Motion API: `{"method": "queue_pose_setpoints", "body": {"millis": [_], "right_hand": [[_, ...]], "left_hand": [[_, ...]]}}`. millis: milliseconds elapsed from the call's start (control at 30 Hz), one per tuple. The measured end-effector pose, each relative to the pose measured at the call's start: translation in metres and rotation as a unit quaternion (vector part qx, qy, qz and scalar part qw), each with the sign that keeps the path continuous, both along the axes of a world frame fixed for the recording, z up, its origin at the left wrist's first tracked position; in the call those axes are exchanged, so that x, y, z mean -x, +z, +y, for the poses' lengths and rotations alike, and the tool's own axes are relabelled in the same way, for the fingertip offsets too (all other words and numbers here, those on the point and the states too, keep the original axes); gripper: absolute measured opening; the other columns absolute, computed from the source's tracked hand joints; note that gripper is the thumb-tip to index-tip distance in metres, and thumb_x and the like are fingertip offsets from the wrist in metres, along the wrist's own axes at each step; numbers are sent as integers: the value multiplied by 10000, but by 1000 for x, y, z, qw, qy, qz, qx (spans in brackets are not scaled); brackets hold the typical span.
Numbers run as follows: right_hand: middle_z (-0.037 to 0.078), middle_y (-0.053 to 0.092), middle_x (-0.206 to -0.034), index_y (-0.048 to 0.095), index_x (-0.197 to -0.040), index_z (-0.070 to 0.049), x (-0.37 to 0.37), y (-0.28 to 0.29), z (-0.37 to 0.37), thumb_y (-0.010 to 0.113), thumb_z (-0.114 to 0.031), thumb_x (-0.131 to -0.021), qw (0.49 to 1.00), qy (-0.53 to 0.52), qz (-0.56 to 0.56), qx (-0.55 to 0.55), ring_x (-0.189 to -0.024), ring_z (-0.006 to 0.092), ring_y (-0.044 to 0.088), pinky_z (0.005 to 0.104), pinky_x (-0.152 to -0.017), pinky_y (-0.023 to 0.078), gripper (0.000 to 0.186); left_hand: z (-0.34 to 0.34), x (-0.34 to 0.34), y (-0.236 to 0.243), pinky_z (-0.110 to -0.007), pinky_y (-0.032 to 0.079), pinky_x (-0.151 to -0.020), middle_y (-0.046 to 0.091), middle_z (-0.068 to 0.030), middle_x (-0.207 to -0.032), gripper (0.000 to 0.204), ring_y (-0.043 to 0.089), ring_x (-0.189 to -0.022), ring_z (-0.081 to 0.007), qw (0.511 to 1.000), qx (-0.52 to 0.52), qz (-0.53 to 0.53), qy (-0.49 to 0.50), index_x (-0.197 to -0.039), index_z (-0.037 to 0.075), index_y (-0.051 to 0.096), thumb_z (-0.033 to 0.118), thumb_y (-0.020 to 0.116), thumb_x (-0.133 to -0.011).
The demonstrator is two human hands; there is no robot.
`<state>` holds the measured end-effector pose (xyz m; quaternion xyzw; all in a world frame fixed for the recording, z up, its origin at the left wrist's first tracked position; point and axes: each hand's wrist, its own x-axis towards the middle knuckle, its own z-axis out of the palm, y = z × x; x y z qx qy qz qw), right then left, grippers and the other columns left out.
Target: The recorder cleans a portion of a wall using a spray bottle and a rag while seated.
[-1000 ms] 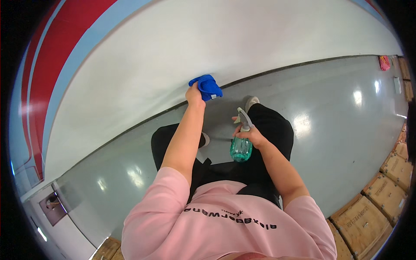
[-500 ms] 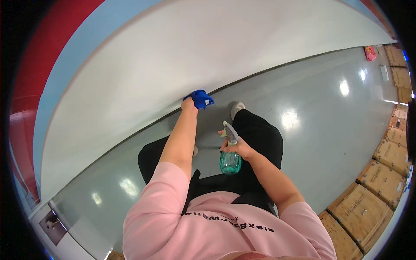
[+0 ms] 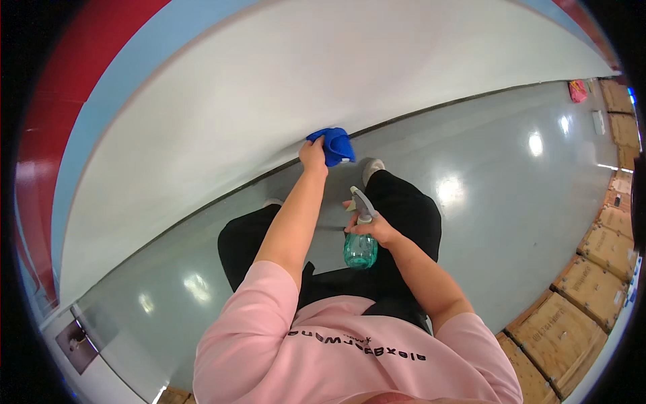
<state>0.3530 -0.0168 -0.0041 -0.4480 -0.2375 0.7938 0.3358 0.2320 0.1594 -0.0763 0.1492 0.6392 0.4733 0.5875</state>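
A bunched blue cloth (image 3: 340,146) lies against the lower part of the white wall (image 3: 282,74), gripped by my left hand (image 3: 313,155) at the end of my outstretched arm. Above my lap, my right hand (image 3: 377,229) is wrapped round the neck of a spray bottle (image 3: 361,251). Its body is clear green, and its grey and white trigger head points up and away from me. The bottle hangs upright, apart from the wall. Some fingers of the right hand are hidden behind the bottle.
Glossy grey floor (image 3: 498,175) runs along the wall's dark bottom edge. Wooden crates (image 3: 558,326) line the right side. A pink bag (image 3: 577,91) lies at the far right, near the wall. My bent knees are spread on either side of the bottle.
My left hand has moved to the right along the wall with the blue cloth. The spray bottle in my right hand has stayed almost in place.
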Motion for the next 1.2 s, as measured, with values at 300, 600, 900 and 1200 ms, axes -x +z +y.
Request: {"method": "queue_pose_setpoints", "body": {"millis": [300,600,900,1200], "right_hand": [[64,566,-797,408,-1213,-70,3,9,0,613,-47,-627,1000,-1,-14,9,-781,156,544,290,-768,388,622],[65,557,-772,398,-1216,-67,1,11,3,602,-22,-614,1000,9,-5,-4,-796,173,557,307,-760,402,637],[62,559,-766,417,-1203,-67,1,17,5,599,-16,-614,1000,9,5,-18,-797,167,554,305,-767,395,619],[70,566,-777,408,-1216,-57,0,11,3,604,-40,-630,999,23,-13,-25,-765,168,563,289,-751,410,619]], "left_hand": [[8,16,-29,-311,472,-677,613,-147,-910,216,593,-776,-210,981,113,160,-10,-922,-49,589,70,587,-742],[-9,49,24,-310,455,-728,585,-111,-944,195,563,-824,-197,995,24,21,90,-934,-42,574,96,533,-802],[-35,90,196,-236,442,-599,561,-23,-716,110,539,-660,-97,953,-287,-37,86,-715,66,527,92,529,-822],[-25,93,144,-211,391,-542,579,-12,-684,94,496,-611,-63,980,-174,99,-14,-695,10,607,92,618,-738]]}}
